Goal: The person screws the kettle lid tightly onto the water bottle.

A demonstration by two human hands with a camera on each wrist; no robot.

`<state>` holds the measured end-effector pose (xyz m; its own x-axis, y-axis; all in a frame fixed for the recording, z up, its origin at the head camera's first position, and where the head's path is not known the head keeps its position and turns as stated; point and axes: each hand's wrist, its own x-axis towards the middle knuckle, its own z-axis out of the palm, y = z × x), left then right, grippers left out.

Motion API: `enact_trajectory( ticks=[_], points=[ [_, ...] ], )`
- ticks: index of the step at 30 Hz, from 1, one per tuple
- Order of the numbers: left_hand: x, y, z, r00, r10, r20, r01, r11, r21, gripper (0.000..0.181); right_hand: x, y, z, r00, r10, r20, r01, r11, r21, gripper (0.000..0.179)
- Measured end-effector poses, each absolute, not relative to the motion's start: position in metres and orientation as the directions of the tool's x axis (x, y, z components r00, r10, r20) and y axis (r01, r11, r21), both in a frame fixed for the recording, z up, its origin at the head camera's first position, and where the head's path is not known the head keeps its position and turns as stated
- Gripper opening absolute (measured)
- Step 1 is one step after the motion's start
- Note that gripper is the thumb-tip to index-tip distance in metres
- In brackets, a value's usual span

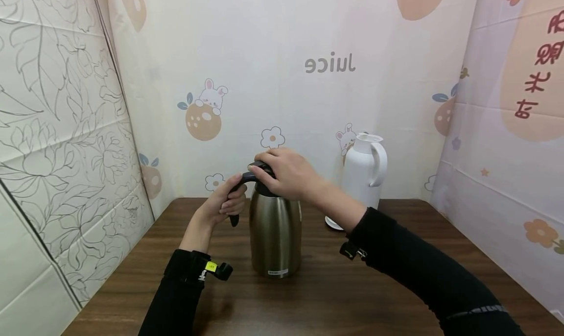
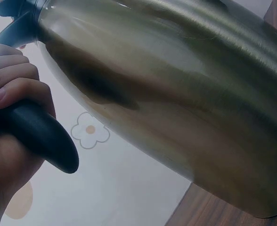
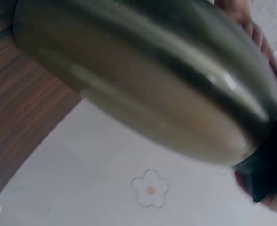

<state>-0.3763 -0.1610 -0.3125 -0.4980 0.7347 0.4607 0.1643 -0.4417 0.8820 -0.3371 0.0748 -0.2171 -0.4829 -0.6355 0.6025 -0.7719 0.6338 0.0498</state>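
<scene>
The steel jug (image 1: 276, 235) stands upright on the wooden table (image 1: 352, 287), just below the middle of the head view, with a small pale label (image 1: 278, 273) near its foot; the left hand (image 1: 231, 196), left of centre, has its fingers wrapped round the black handle (image 1: 235, 219), whose rounded lower end juts out below the grip in the left wrist view too; the right hand (image 1: 291, 172) lies over the top of the jug from the right, thumb and fingers clasped about the black lid (image 1: 266, 191).

As for progress, both holds appear to be fully made, and the lid is seated on the jug's neck; the jug's base rests on the table, so nothing is lifted or tipped; whether the lid is loose or tight cannot be told, since the right hand covers most of it; what is left therefore seems to lie with the lid, and no part of that shows as finished.

The white jug (image 1: 362, 174), right of centre near the back wall, is touched by neither hand; the right forearm partly hides its lower part.
</scene>
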Motion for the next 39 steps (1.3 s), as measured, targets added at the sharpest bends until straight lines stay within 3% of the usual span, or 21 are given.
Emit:
enact_trajectory(
  ticks=[4,10,19,28,33,39],
  points=[
    [-0.376,-0.162,-0.313,-0.504,0.729,0.463,0.181,-0.435,0.882,0.057,-0.327,0.065,-0.216,-0.593,-0.567,0.572,-0.673,0.739,0.035,0.052],
    [-0.376,-0.163,-0.313,-0.505,0.732,0.458,0.178,-0.431,0.885,0.057,-0.318,0.055,-0.216,-0.672,-0.473,0.570,-0.555,0.831,0.036,0.050],
    [-0.376,-0.163,-0.313,-0.506,0.731,0.459,0.183,-0.429,0.885,0.057,-0.313,0.042,-0.217,-0.730,-0.385,0.564,-0.428,0.902,0.060,0.054],
    [-0.376,-0.162,-0.315,-0.504,0.735,0.454,0.172,-0.430,0.887,0.057,-0.311,0.051,-0.205,-0.769,-0.440,0.464,-0.488,0.872,0.017,0.058],
    [-0.376,-0.161,-0.314,-0.505,0.732,0.456,0.159,-0.441,0.883,0.057,-0.317,0.065,-0.194,-0.716,-0.550,0.430,-0.606,0.795,0.008,0.056],
    [-0.377,-0.161,-0.313,-0.504,0.735,0.453,0.133,-0.452,0.882,0.057,-0.342,0.085,-0.198,-0.472,-0.738,0.481,-0.796,0.592,0.126,0.049]
  ],
)
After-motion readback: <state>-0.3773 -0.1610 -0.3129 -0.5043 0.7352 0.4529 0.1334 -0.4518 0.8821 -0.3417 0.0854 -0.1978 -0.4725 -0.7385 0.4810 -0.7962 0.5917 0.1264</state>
